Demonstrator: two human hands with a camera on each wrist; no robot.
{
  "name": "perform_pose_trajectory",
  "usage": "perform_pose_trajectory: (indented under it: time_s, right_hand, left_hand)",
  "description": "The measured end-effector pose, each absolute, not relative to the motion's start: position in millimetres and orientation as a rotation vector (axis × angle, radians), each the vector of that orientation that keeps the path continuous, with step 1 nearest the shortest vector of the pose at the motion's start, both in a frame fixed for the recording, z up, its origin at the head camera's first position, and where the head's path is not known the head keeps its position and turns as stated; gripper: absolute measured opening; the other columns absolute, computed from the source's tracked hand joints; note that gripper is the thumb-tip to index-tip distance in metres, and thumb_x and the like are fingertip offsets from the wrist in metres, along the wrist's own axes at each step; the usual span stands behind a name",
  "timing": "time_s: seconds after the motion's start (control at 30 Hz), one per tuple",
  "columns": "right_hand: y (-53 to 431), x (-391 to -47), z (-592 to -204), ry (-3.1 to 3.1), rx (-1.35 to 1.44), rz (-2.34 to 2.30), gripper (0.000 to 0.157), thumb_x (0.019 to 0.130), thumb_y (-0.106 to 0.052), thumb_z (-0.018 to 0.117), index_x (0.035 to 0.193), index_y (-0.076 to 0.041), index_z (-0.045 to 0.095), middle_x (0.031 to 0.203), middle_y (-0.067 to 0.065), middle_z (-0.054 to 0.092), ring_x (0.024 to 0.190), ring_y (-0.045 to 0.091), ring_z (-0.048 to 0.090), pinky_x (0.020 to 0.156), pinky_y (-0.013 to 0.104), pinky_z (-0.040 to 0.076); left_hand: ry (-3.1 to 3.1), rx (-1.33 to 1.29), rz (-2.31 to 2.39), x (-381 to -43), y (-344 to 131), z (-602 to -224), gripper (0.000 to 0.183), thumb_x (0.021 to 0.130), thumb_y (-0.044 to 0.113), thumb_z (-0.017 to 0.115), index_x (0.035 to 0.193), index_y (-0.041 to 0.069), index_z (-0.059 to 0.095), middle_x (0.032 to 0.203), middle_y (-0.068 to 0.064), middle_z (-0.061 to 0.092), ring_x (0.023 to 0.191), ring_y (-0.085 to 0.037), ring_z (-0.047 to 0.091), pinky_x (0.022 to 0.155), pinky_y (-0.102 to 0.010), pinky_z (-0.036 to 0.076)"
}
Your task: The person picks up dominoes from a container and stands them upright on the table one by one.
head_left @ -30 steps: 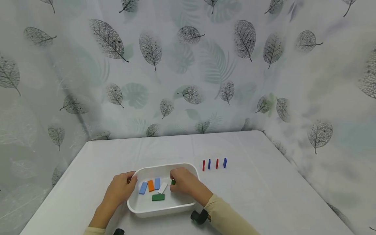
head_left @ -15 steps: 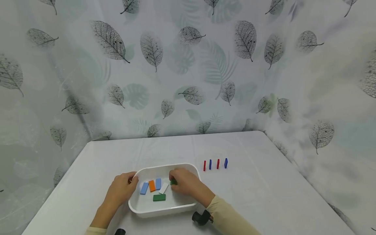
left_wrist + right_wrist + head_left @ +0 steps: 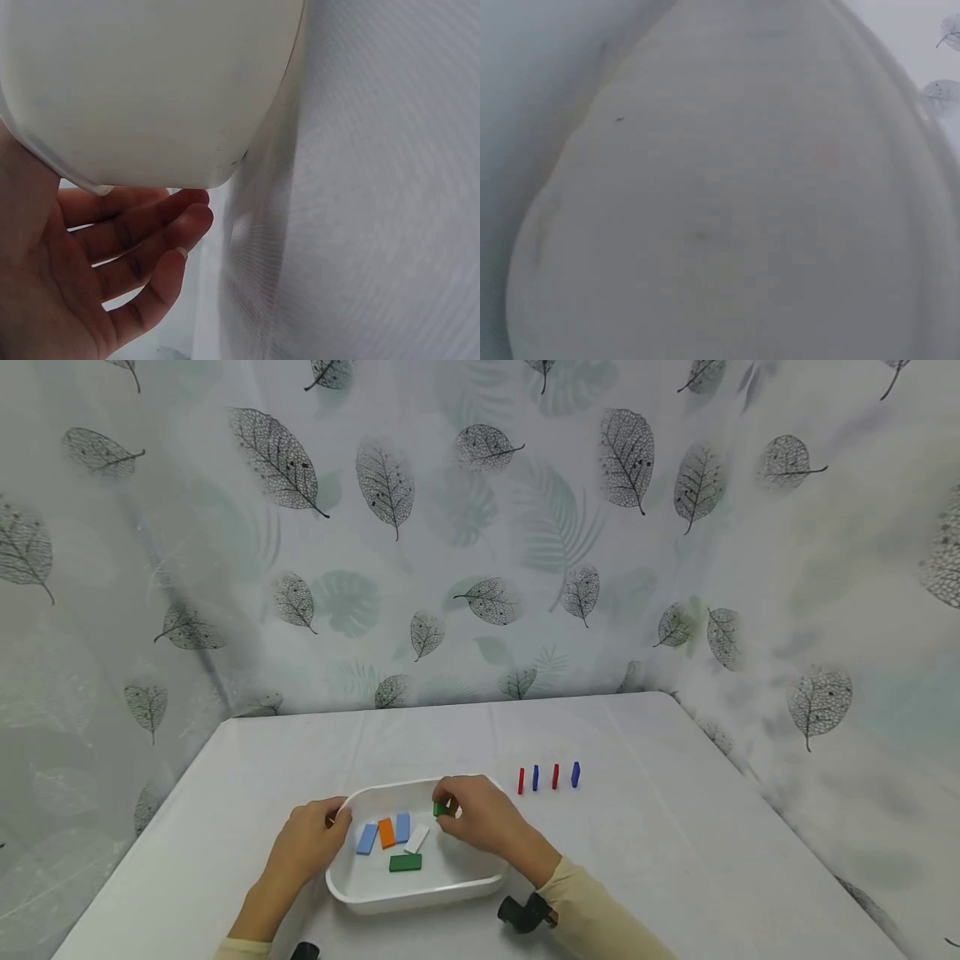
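Note:
In the head view a white plastic tray (image 3: 457, 870) stands on the table. My left hand (image 3: 303, 842) holds its left end, thumb at the rim and fingers outside; the left wrist view shows those fingers (image 3: 142, 240) loosely bent by the tray's outer wall (image 3: 150, 90). Over the tray's far right part, my right hand (image 3: 483, 817) pinches a small green block (image 3: 439, 809) between thumb and fingers. Inside lie another green block (image 3: 405, 862), a white block (image 3: 417, 839), an orange block (image 3: 386, 832) and two light-blue blocks (image 3: 367, 839). Only the tray wall (image 3: 720, 187) fills the right wrist view.
Right of the tray, thin blocks stand upright in a row, red (image 3: 521, 781), blue (image 3: 536, 777), red (image 3: 556, 777) and blue (image 3: 576, 774). A white cloth covers the table (image 3: 660, 860). A leaf-patterned curtain (image 3: 480, 543) surrounds its back and sides.
My right hand has risen from the tray's floor toward its far rim, with the green block pinched in its fingers. The left hand stays at the tray's left end.

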State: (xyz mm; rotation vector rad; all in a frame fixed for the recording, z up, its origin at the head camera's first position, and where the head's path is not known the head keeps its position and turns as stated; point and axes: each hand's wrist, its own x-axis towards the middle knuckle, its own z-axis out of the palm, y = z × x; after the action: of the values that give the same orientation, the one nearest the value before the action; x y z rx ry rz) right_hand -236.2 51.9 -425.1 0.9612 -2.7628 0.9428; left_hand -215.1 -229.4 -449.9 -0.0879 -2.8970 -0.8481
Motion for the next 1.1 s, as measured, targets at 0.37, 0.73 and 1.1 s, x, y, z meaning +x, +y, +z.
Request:
perform_pose_trajectory:
  time_s: [0.37, 0.73, 1.1]
  right_hand:
    - [66.9, -227.3, -410.9, -2.581, 0.941, 1.068, 0.021, 0.091, -0.008, 0.08, 0.11, -0.006, 0.073, 0.096, -0.004, 0.07, 0.089, 0.012, 0.066, 0.076, 0.024, 0.055]
    - [85.9, -228.1, -409.7, -2.503, 0.895, 1.071, 0.022, 0.088, -0.007, 0.082, 0.109, -0.007, 0.074, 0.095, -0.004, 0.072, 0.089, 0.018, 0.068, 0.075, 0.035, 0.058]
    - [104.2, -232.5, -404.9, -2.422, 0.863, 1.126, 0.022, 0.085, -0.002, 0.083, 0.104, -0.008, 0.073, 0.093, -0.003, 0.074, 0.087, 0.017, 0.069, 0.07, 0.037, 0.058]
  left_hand:
    - [-2.906, -0.087, -0.828, -213.8, -229.2, -445.9, 0.034, 0.101, 0.018, 0.058, 0.123, -0.004, 0.071, 0.087, -0.004, 0.068, 0.075, -0.022, 0.055, 0.066, -0.039, 0.049]
    - [-2.906, -0.084, -0.839, -212.8, -228.3, -445.9, 0.035, 0.101, 0.018, 0.058, 0.124, -0.005, 0.071, 0.088, -0.004, 0.069, 0.076, -0.022, 0.055, 0.066, -0.039, 0.05]
    - [-2.925, -0.063, -0.834, -213.6, -229.4, -446.1, 0.036, 0.101, 0.019, 0.059, 0.126, -0.004, 0.07, 0.093, -0.007, 0.071, 0.077, -0.022, 0.056, 0.069, -0.04, 0.052]
